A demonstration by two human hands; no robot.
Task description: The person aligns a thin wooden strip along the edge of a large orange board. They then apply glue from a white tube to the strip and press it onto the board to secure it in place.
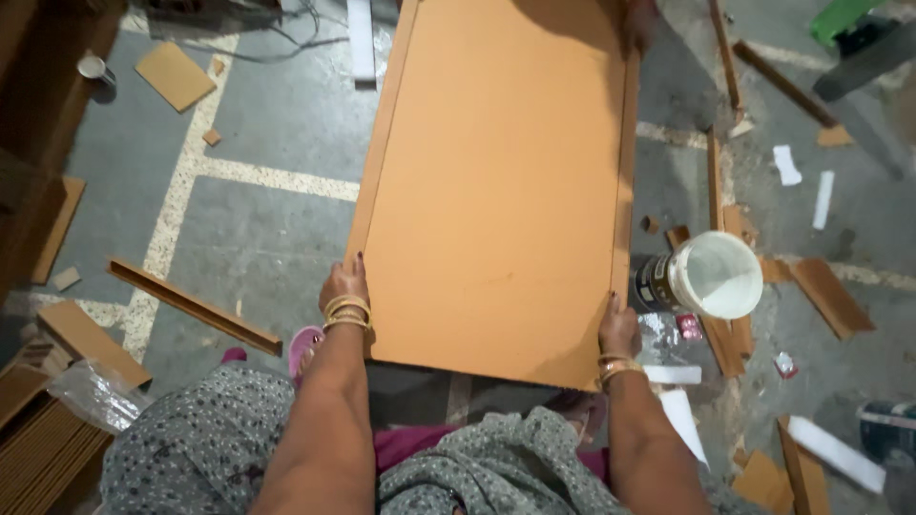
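Fingers first, from the head camera: the left hand (344,286) has its fingers curled over the near left edge of a long orange-brown board (496,191), grasping it, gold bangles stacked on the wrist. The right hand (618,331) grips the near right corner the same way, fingers clamped on the raised edge strip, a bangle on that wrist too. Both hands are closed on the board, one on each long side, with the board's short near end running between them.

The board lies flat and low over the grey concrete floor (258,229). Its long axis runs straight away from the fingers, up the frame, tilted slightly to the right at the far end. Thin raised strips line both long edges. At the far right corner another person's hand (637,24) rests on the board, well away from the wearer's fingers.

Just right of the right fingers a white bucket (711,275) lies on its side, open mouth facing the camera, among narrow wood offcuts (828,296) and white scraps. Left of the left fingers, a long wood strip (196,307) lies diagonally on the floor. Farther left sits a stack of brown sheets (43,448) with clear plastic wrap on it. Beneath both forearms, grey patterned clothing (191,448) fills the bottom of the view.
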